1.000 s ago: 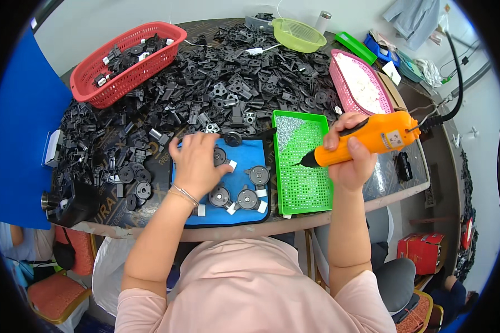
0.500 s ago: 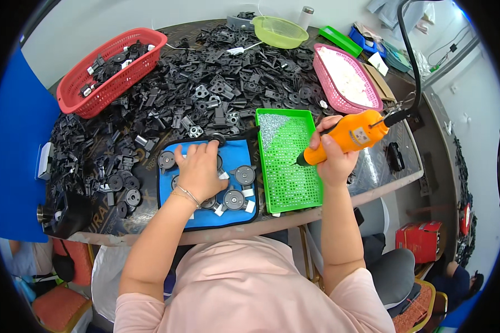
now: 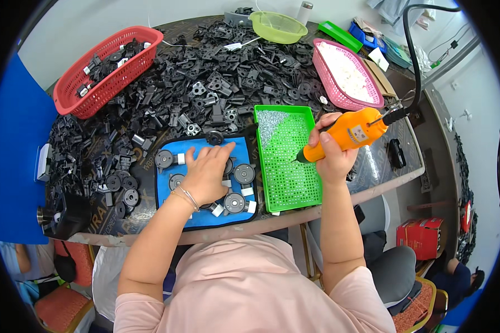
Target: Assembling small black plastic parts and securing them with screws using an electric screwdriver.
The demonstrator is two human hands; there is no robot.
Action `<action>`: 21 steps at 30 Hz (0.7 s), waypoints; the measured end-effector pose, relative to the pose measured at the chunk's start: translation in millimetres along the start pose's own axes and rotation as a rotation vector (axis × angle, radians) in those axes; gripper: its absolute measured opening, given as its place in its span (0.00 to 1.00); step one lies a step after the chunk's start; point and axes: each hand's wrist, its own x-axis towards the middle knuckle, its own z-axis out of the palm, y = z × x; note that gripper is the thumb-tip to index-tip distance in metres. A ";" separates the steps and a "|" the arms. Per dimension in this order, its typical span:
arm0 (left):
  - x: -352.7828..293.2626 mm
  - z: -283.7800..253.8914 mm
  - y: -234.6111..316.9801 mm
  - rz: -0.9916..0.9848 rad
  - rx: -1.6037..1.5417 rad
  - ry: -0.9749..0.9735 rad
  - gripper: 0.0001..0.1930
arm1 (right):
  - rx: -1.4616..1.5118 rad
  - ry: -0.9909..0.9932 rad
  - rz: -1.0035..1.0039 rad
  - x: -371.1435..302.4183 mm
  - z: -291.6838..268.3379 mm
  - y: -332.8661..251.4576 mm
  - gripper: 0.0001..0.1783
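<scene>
Several black parts [image 3: 98, 71]: red basket [image 3: 116, 87] | silver bits [image 3: 269, 126]: green tray [image 3: 263, 166] | left hand [image 3: 205, 176] spread; right hand [image 3: 338, 160] gripping screwdriver [image 3: 366, 125]

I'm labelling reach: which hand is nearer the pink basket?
Right. The right hand, gripping the driver, is in front of the pink basket; the left hand is farther, over the blue mat.

The head fisheye looks down across the nearby table [image 3: 376, 172].
</scene>
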 end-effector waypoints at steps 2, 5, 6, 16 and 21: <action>-0.7 -4.7 -1.9 -0.006 -0.003 -0.016 0.49 | 0.001 -0.001 -0.005 0.1 1.3 -0.3 0.13; -4.6 -15.1 -2.7 -0.016 -0.008 -0.036 0.48 | 0.008 0.009 0.005 -0.6 1.9 -0.2 0.13; -6.0 -17.7 -4.0 -0.023 -0.010 -0.039 0.47 | 0.009 0.013 0.002 -0.9 1.3 0.2 0.13; -4.5 -14.0 -15.6 -0.044 -0.177 0.118 0.28 | 0.006 -0.004 0.030 2.1 0.8 -4.5 0.13; -4.7 -11.6 -13.8 -0.053 -0.182 0.132 0.22 | 0.097 -0.038 -0.017 6.2 18.4 -18.1 0.15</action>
